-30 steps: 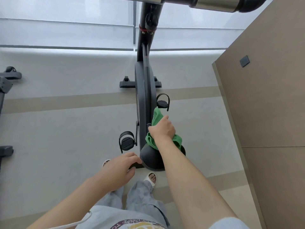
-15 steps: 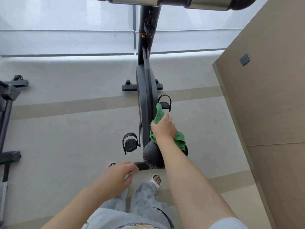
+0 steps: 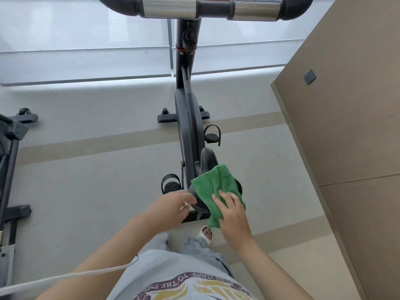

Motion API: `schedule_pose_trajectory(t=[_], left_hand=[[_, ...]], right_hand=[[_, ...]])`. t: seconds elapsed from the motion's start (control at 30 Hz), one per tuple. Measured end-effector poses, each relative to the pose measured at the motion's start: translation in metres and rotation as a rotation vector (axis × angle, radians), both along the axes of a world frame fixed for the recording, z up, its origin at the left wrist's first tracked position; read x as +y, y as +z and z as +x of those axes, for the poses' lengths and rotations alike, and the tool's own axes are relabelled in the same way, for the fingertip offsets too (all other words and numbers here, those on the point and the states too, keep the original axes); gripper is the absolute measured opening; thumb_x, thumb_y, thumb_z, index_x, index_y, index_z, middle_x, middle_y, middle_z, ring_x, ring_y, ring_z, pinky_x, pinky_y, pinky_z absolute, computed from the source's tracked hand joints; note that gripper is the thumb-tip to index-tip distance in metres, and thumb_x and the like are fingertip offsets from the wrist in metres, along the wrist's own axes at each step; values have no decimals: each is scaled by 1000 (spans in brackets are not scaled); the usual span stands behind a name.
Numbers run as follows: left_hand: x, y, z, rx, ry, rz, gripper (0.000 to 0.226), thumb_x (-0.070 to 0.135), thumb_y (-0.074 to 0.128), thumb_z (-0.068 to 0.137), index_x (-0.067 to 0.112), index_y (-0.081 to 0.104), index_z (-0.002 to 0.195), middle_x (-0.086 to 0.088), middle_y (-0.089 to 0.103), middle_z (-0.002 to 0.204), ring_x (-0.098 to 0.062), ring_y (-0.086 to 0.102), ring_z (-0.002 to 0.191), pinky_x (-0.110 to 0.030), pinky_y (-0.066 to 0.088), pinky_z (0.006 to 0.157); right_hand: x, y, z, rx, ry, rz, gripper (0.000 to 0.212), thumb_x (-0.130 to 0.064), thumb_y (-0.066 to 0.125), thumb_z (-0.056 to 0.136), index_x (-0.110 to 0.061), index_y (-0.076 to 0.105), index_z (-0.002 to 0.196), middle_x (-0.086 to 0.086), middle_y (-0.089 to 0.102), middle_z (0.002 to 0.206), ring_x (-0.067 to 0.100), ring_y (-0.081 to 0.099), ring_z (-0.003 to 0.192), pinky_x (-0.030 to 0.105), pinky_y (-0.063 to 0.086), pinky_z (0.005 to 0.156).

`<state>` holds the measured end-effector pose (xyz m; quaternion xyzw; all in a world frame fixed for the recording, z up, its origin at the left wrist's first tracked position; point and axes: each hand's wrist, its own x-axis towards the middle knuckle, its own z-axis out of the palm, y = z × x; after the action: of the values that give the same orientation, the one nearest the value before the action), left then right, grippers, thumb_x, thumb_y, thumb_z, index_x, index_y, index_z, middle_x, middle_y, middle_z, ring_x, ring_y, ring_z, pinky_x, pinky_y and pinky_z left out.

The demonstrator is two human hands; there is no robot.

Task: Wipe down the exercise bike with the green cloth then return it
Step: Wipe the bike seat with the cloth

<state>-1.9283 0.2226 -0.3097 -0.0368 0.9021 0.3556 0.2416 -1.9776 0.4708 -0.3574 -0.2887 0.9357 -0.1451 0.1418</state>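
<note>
Head view, looking down over an exercise bike (image 3: 188, 131) on a pale tiled floor (image 3: 97, 182). Green cloth (image 3: 216, 187) spread across the rear of the black saddle (image 3: 205, 163), draping off its right side. Right hand (image 3: 232, 215) flat on the cloth, fingers (image 3: 225, 197) extended and pressing down rather than gripping. Left hand (image 3: 171, 207) just beside the saddle's left rear edge, fingers loosely curled, holding nothing; contact with the saddle unclear. Handlebar (image 3: 205, 6) along the top edge. Pedals (image 3: 213, 135) on either side of the frame. Brown wall panel (image 3: 346, 126) at right. Other dark equipment (image 3: 10, 159) at the floor's left edge.
</note>
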Motion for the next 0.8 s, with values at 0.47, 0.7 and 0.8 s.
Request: schedule_pose_trajectory(t=[0.47,0.7,0.8], left_hand=[[1,55,-13,146,185,-48,26,13,57,101,26,72,118,13,70,113,-8,66,97,-32,52,92],[13,98,-18,298,185,-114,37,31,71,94,38,62,129,22,59,127,-2,59,106,-26,46,87],[12,113,-24,388,152,-180,47,37,74,91,38,58,135,24,52,136,0,52,106,-23,45,87]], right_hand=[[17,54,-46,-42,-100,-325,52,22,61,79,-1,75,124,13,67,129,36,57,118,38,48,108],[-16,114,-78,-7,81,-527,37,5,71,88,-4,76,123,6,69,127,27,57,121,22,41,108],[-35,136,-78,6,122,-626,36,5,72,88,-7,77,121,4,69,127,23,59,121,25,45,108]])
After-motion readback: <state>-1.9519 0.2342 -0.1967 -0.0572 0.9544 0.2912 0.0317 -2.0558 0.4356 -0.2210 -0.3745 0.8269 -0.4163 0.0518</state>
